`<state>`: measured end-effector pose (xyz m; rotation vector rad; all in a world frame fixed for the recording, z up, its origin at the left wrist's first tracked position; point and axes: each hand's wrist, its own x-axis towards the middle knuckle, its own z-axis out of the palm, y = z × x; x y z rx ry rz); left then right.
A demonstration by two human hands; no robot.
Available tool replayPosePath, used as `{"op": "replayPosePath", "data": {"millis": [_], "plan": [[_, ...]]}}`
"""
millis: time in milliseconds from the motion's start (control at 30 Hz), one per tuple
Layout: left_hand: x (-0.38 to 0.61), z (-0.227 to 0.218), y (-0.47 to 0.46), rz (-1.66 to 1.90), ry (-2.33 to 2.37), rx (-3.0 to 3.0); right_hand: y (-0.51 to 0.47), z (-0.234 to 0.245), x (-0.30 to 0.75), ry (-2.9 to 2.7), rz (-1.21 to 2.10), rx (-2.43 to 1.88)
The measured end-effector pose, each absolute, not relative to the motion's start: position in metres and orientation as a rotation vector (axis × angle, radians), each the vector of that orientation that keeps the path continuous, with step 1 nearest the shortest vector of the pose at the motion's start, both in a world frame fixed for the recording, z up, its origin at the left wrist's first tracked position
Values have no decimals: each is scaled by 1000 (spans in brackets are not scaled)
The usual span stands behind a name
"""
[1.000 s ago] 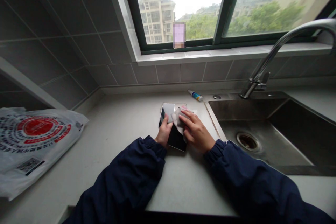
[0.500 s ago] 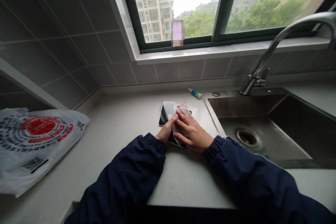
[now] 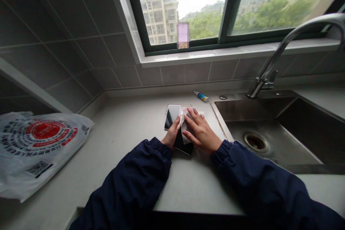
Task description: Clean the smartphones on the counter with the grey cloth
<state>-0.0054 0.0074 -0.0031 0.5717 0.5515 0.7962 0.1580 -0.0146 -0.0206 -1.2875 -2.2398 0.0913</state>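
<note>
Head view: the left hand (image 3: 170,136) grasps the black phone (image 3: 183,147) by its left edge, its thumb lying along the near side of a second, pale-rimmed phone (image 3: 171,116). The right hand (image 3: 202,132) lies spread over a white cloth (image 3: 184,134), which covers the upper part of the black phone; whether this grip pinches the cloth or only presses it flat, I cannot tell. A bit of pink shows past the fingertips.

The black phone is in front of the person, between the two hands, its lower end bare and tilted a little toward the right. Whether it touches the tabletop (image 3: 121,133) beneath is hidden. The pale-rimmed phone lies face up just beyond the left hand.

Farther back, near the wall, a small tube (image 3: 201,96) lies on its side close to the sink (image 3: 283,138). The tap (image 3: 273,59) arches over the sink's back rim. At the far left sits a printed plastic bag (image 3: 43,151). A window (image 3: 183,0) opens above the wall tiles.
</note>
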Motion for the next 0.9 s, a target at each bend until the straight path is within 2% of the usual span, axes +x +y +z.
{"op": "replayPosePath", "data": {"millis": [433,900], "plan": [[-7,-9,3,744,353,559,-11,-21,163,-2305,10,-1252],[-14,-4,5,781,526,428,-32,-9,143,-2556,321,-1002]]}}
